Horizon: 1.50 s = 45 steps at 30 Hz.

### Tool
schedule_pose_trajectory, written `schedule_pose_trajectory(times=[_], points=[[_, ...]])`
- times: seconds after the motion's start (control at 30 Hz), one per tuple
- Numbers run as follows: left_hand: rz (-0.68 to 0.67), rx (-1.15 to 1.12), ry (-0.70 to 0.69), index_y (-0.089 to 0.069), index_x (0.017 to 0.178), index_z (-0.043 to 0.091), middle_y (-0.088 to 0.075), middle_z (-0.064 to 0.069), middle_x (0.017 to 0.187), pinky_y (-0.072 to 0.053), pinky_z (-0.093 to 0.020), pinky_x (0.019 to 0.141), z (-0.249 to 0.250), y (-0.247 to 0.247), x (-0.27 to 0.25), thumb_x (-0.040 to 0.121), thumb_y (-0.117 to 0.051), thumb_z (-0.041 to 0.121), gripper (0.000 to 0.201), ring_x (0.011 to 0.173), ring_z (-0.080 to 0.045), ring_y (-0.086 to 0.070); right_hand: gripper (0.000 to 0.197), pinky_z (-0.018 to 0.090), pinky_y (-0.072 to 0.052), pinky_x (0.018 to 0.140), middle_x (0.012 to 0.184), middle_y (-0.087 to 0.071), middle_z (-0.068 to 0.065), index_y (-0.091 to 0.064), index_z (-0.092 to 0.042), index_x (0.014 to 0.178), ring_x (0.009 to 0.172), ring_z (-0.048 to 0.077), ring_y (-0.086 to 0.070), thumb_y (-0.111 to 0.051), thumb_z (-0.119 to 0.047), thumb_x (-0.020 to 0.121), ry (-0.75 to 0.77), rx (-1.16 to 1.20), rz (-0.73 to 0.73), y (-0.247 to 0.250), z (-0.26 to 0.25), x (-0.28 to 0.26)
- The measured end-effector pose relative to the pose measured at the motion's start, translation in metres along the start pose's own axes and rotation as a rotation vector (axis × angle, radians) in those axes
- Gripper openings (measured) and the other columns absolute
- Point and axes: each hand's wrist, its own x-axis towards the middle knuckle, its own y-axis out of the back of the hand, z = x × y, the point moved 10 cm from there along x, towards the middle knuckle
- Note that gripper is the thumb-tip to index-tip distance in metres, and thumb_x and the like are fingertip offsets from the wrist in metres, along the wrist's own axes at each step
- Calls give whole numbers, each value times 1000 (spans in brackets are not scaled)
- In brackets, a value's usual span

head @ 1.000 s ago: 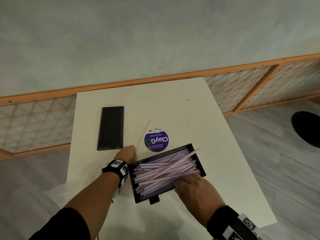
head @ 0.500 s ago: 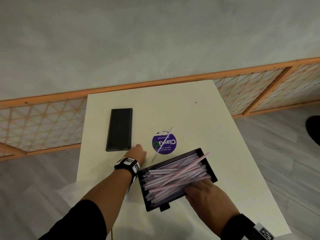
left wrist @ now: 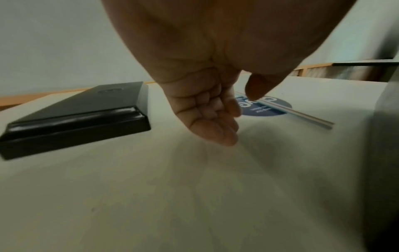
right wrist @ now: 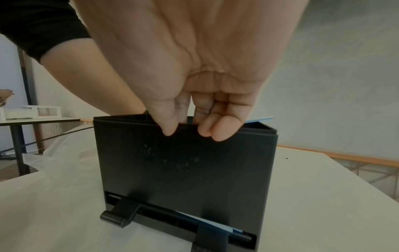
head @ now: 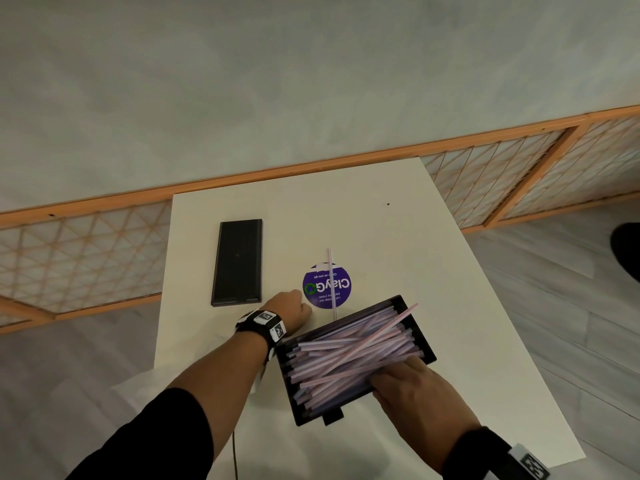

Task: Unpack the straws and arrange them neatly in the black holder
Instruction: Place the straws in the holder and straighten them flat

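The black holder [head: 423, 344] stands near the table's front edge, filled with several pink and lilac straws [head: 349, 355]; one lies crosswise and pokes past its far corner. My right hand [head: 405, 382] grips the holder's near wall [right wrist: 187, 170], thumb [right wrist: 170, 126] outside and some fingers over the rim. A loose straw [head: 331, 282] lies on the table across a purple round sticker [head: 320, 289]. My left hand [head: 294, 308] hovers just left of it with fingers loosely curled and holds nothing; in the left wrist view its thumb [left wrist: 254, 92] is close above the straw [left wrist: 302, 116].
A flat black lid [head: 239, 261] lies at the table's far left, also close to my left hand [left wrist: 75, 116]. Crumpled clear wrapping [right wrist: 64, 153] lies by the table's near left edge. The white table [head: 415, 244] is narrow, with floor on both sides.
The straw that my left hand held a second ago has left it and now lies across the sticker. The left hand shifted slightly right. The right hand stayed on the holder.
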Motion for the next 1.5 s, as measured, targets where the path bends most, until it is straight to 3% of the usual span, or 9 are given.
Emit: schedule_pose_trajectory(times=[0.07, 0.23, 0.43, 0.6, 0.83, 0.97, 1.17, 1.3, 1.5], points=[[52, 31, -106, -47, 113, 15, -63, -11, 109, -54, -38, 76, 15, 7, 3, 98, -49, 29, 20, 87, -28, -63, 4, 26, -54, 64, 80, -61, -14, -67, -34, 84, 73, 14, -55, -63, -34, 86, 3, 4, -4, 0, -1, 0], [-93, 307, -370, -29, 154, 41, -47, -8, 137, -55, -45, 94, 56, -10, 17, 99, -47, 7, 67, 108, -32, -61, 8, 28, -55, 67, 85, -62, -13, -68, -34, 89, 76, 14, -57, -60, -33, 90, -18, 20, -37, -3, 1, -1], [-157, 274, -334, -58, 107, 11, -59, -18, 116, -51, -43, 88, 78, -20, 20, 101, -51, 29, 21, 100, -37, -59, 22, 34, -53, 80, 98, -62, -11, -64, -33, 100, 91, 19, -55, -42, -33, 97, -45, 35, -125, -13, 3, -6], [-122, 149, -162, -54, 112, 4, -64, -18, 112, -46, -36, 76, 59, -5, 16, 96, -54, 10, 16, 99, -36, -62, 22, 33, -52, 82, 98, -61, -10, -63, -32, 98, 92, 19, -54, -41, -31, 98, -42, 49, -118, -12, 2, -6], [119, -131, -128, -52, 118, 19, -61, 0, 84, -40, -26, 56, 41, 87, -40, 95, -59, 20, 24, 64, -9, -53, 23, 33, -52, 74, 88, -63, -9, -65, -31, 93, 79, 19, -54, -43, -33, 99, -10, 43, -73, -5, -6, 2], [159, -102, -243, -63, 117, 23, -52, 6, 84, -49, -32, 66, 69, 124, -115, 95, -55, 19, 23, 68, -12, -52, 26, 31, -55, 69, 80, -63, -9, -67, -30, 85, 72, 16, -57, -44, -36, 94, 21, 83, -30, 12, -15, 8], [5, 69, -256, -60, 108, 31, -53, 6, 100, -54, -37, 77, 91, 73, -185, 93, -51, 36, 18, 85, -17, -60, 27, 33, -51, 73, 83, -62, -7, -62, -26, 87, 77, 19, -59, -41, -40, 97, 83, 156, -17, 45, -15, -1], [162, 47, -176, -53, 123, 31, -52, 7, 115, -53, -34, 86, 82, 58, -201, 95, -54, 48, 33, 102, -16, -57, 13, 31, -50, 69, 81, -58, -9, -58, -27, 82, 74, 16, -54, -54, -31, 93, 155, 156, 72, 66, -13, 0], [235, -75, -120, -50, 128, 32, -48, 10, 129, -51, -33, 94, 80, 35, -229, 89, -61, 50, 44, 117, -13, -51, 23, 30, -55, 85, 109, -62, -6, -66, -26, 110, 96, 15, -60, -55, -27, 90, 240, 177, 17, 66, -19, 31]])
